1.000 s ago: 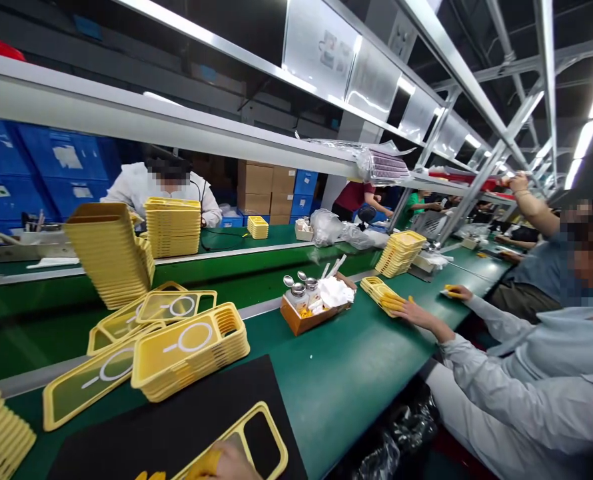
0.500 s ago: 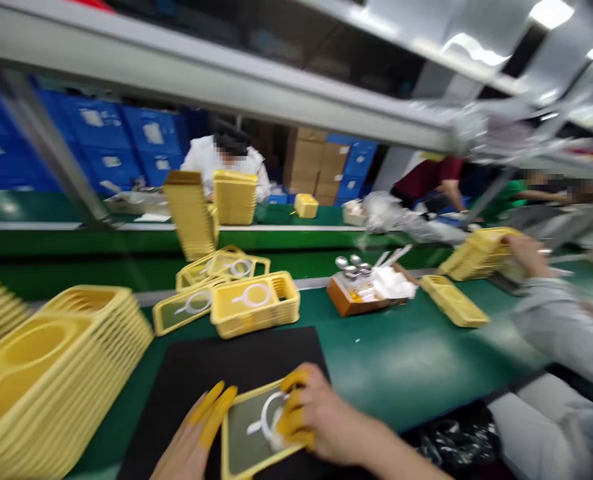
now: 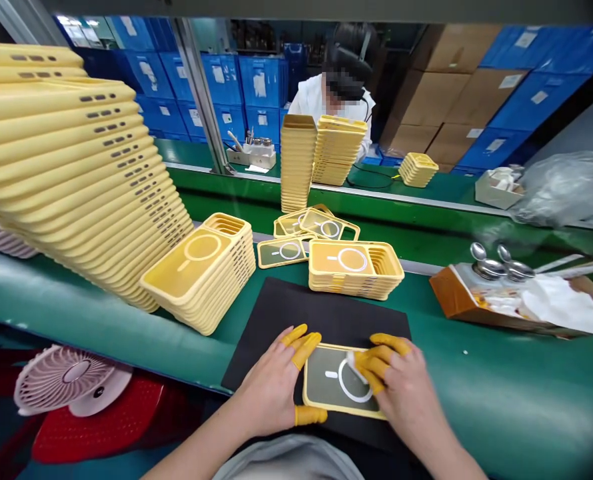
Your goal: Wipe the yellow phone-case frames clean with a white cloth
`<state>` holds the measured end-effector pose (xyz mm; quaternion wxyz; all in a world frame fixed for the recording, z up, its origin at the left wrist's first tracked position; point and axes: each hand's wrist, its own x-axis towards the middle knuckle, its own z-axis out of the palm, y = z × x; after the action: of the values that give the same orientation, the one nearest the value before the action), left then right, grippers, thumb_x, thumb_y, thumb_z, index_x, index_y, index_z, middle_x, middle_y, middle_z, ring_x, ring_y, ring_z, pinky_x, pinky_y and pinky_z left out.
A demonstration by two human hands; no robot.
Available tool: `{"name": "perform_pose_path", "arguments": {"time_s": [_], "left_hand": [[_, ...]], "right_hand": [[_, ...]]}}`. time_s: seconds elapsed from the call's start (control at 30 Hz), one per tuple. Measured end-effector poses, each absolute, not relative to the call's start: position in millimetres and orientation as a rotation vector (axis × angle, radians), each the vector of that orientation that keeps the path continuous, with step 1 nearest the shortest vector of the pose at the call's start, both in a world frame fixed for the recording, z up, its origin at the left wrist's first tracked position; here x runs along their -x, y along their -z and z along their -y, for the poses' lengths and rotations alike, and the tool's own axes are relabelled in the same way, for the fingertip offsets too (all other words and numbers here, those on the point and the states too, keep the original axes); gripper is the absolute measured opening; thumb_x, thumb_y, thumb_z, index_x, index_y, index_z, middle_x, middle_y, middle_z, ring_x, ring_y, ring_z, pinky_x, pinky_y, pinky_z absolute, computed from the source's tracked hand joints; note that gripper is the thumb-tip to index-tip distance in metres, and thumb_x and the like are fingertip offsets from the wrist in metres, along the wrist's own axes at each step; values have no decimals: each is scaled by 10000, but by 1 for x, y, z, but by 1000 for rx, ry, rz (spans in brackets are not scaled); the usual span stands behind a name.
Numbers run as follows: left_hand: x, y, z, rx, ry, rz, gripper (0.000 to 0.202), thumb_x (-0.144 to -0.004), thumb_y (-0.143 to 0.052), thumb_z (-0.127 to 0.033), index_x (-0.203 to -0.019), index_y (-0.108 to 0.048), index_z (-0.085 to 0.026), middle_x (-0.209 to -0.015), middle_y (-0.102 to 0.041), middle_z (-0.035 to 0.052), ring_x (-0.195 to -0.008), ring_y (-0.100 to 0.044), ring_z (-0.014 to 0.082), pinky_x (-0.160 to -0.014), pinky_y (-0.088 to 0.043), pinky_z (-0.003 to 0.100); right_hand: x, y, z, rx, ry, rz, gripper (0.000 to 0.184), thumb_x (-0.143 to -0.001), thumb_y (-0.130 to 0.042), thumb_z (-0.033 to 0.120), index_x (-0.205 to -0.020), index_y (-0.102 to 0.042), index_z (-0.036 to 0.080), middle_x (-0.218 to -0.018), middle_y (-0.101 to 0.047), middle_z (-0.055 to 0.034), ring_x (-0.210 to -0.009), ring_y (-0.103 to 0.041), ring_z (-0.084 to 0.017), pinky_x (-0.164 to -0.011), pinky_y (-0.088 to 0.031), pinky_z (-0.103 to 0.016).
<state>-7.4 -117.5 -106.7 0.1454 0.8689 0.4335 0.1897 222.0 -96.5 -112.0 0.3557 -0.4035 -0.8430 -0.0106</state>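
A yellow-rimmed phone case [image 3: 321, 380] with a grey see-through back and a white ring and bar lies on a black mat [image 3: 261, 347]. My left hand [image 3: 276, 383] grips its left end, fingers at the upper corner and thumb at the lower one. Yellow finger cots cover several fingertips on both hands. My right hand [image 3: 396, 373] is closed over the case's right part, pinching a small white wipe [image 3: 351, 360] against the back near the ring. Most of the wipe and the case's right end are hidden under that hand.
Tall stacks of yellow cases [image 3: 101, 173] and a shorter stack [image 3: 206, 267] stand left. Another stack [image 3: 356, 267] and loose cases [image 3: 284, 251] lie beyond the mat. Right is a cardboard tray [image 3: 451, 293] with metal-topped bottles and tissues. A person [image 3: 306, 97] sits opposite.
My view has swung left and levelled, bringing in the fan and tall stacks. My left hand now spans the case's left end; my right hand stays on the case with the wipe.
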Motion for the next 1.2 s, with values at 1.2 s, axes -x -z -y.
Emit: {"name": "perform_pose_path", "arguments": {"time_s": [1.2], "left_hand": [[2,94,90,-2855,-410,-1107,430,-914,-389,-463,-1131,-597,-156,-950,-678,141,-920,-642,277,-818,-517,425]], "right_hand": [[-312,147,97,981,-1063,615,354,-536,-818,427,-813,-712,232,-860,-696,-53,-812,-644,-194,-790,-540,-349]]}}
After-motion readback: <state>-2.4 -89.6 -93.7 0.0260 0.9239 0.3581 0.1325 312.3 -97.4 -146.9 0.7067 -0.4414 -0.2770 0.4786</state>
